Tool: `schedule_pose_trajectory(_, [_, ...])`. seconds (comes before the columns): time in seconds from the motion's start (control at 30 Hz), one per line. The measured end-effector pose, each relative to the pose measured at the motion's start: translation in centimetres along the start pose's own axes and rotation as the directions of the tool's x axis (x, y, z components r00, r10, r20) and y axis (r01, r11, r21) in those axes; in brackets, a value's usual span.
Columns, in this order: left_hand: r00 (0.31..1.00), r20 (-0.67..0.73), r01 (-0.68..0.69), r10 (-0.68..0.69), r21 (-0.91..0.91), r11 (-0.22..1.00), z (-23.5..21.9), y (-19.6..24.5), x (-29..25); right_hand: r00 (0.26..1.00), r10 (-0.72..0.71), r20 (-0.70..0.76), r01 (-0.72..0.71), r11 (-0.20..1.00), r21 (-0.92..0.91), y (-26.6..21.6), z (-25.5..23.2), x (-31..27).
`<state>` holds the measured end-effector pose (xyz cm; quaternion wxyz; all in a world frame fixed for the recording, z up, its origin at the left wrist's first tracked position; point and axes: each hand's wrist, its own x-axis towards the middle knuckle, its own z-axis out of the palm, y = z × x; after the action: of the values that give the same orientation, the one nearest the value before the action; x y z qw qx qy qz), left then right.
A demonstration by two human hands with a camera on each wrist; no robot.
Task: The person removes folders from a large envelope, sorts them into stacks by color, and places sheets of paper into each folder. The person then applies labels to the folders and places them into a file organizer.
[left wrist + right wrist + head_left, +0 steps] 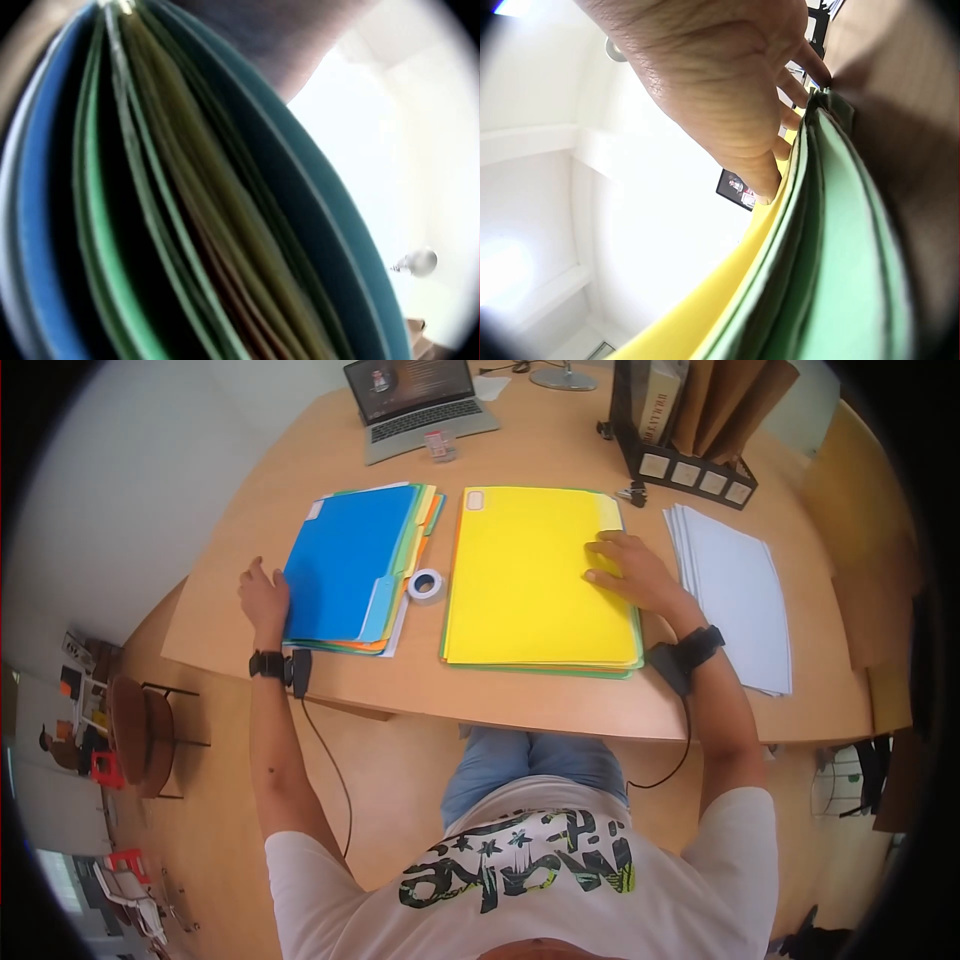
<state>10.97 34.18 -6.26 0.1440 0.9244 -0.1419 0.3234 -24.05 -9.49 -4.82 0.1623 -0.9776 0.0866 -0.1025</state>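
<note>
The right hand (635, 570) lies flat, fingers spread and nearly straight, on the right edge of the yellow card folder (535, 575) topping a green-edged stack at the middle of the curved wooden desk (560, 705); it presses and grips nothing. The left hand (262, 597) rests at the left edge of the fanned pile of coloured folders with a blue one on top (345, 565); whether its fingers curl under the edge cannot be told. Thin card like this is probably light, bendy and slippery between sheets, so it is best taken at an edge with the stack squared. A black desk file holder (690, 460) stands behind with brown folders upright in it.
</note>
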Motion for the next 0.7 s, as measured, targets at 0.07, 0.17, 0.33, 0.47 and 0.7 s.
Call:
schedule_pose_trajectory(0.07, [0.98, -0.057, -0.198, 0.192, -0.119, 0.973, -3.6, 4.8, -0.5, 1.0, 0.005, -0.003, -0.005, 1.0, 0.018, -0.1, 0.0, 0.0])
schedule_pose_trajectory(0.17, [0.838, 0.041, -0.457, 0.544, -0.492, 0.741, -7.9, 13.2, -4.6, 1.0, -0.009, -0.007, 0.009, 1.0, 0.012, 0.1, 0.1, 0.0])
schedule_pose_trajectory(0.33, [0.511, 0.194, -0.517, 0.837, -0.709, 0.48, -11.1, 22.5, -12.8, 1.0, -0.028, -0.007, 0.028, 0.999, -0.029, 0.7, 0.5, -0.1])
schedule_pose_trajectory(0.47, [0.459, 0.314, -0.518, 0.831, -0.665, 0.538, -11.1, 24.1, -14.3, 0.998, 0.005, -0.066, -0.004, 1.0, 0.016, 0.2, -2.0, -1.7])
schedule_pose_trajectory(0.7, [0.508, 0.344, -0.403, 0.79, -0.716, 0.57, -11.2, 24.5, -14.1, 0.992, 0.129, -0.01, -0.127, 0.985, 0.113, 3.8, -8.6, -9.3])
